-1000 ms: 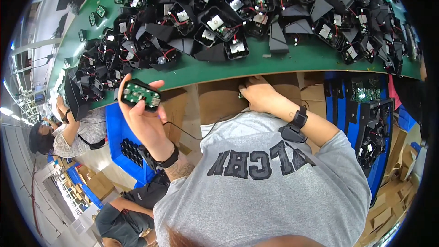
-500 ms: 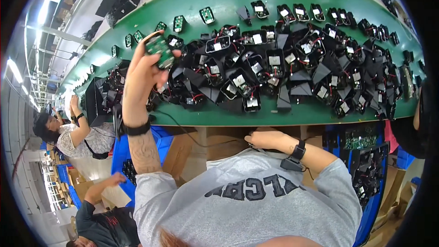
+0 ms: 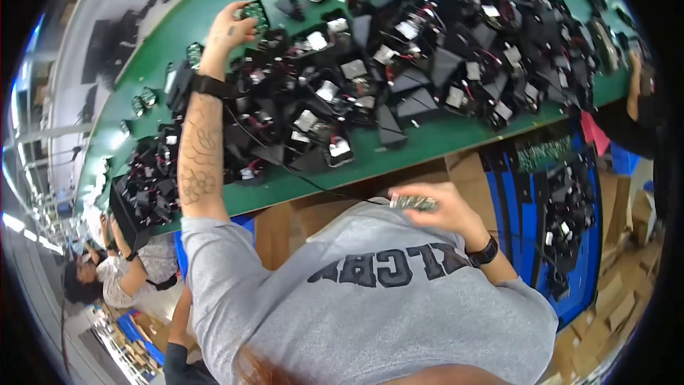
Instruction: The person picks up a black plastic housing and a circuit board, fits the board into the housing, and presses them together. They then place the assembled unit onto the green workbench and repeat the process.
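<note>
On the green tabletop (image 3: pixel 429 137), open black plastic housings (image 3: pixel 339 150) seem unfinished; left hand (image 3: pixel 231 28) grips a black-cased green circuit board (image 3: pixel 255 17); right hand (image 3: pixel 454 212) pinches a small greenish board (image 3: pixel 415 203).

"Where is there room on the table (image 3: pixel 427 136)?"

"A bare strip along its near edge, and open green beyond the fingers (image 3: pixel 244 28) of the left hand (image 3: pixel 226 31)."

"And the middle?"

"Blocked by a tangled heap of black housings (image 3: pixel 417 103). 1 dark cable (image 3: pixel 302 177) also crosses the near strip."
</note>
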Demonstrator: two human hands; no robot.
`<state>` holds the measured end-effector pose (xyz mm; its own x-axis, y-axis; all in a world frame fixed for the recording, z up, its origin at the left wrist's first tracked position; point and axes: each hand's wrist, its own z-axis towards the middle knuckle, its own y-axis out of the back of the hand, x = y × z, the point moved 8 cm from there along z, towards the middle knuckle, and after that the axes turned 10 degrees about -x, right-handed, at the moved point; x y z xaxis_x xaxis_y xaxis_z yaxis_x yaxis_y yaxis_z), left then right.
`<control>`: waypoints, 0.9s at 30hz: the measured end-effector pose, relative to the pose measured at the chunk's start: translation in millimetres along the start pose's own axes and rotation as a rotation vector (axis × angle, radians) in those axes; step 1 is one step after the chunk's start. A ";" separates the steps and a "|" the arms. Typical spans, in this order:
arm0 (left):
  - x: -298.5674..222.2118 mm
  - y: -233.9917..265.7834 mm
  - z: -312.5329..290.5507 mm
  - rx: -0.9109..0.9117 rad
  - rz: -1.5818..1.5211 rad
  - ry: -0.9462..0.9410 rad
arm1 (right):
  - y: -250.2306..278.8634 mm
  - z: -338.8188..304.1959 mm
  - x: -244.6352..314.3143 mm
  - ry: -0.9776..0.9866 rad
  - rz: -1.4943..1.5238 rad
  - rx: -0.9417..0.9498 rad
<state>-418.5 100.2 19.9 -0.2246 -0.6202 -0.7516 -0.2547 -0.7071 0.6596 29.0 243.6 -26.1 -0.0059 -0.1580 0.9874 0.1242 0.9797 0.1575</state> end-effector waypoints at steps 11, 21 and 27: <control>-38.5 30.1 -55.1 -0.059 -0.071 -0.076 | 61.4 9.6 -20.9 0.072 0.063 -0.991; -129.2 -80.9 -348.9 0.071 -0.031 -1.197 | 34.2 30.0 20.0 0.290 -0.729 -0.924; -104.7 -158.2 -343.6 0.094 -0.151 -1.072 | 34.5 33.7 13.7 0.191 -0.962 -0.824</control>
<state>-31.5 160.3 -6.0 -0.8775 0.1224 -0.4637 -0.4097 -0.6941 0.5919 -0.2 279.4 -6.6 -0.3018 -0.8391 0.4526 0.7249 0.1064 0.6806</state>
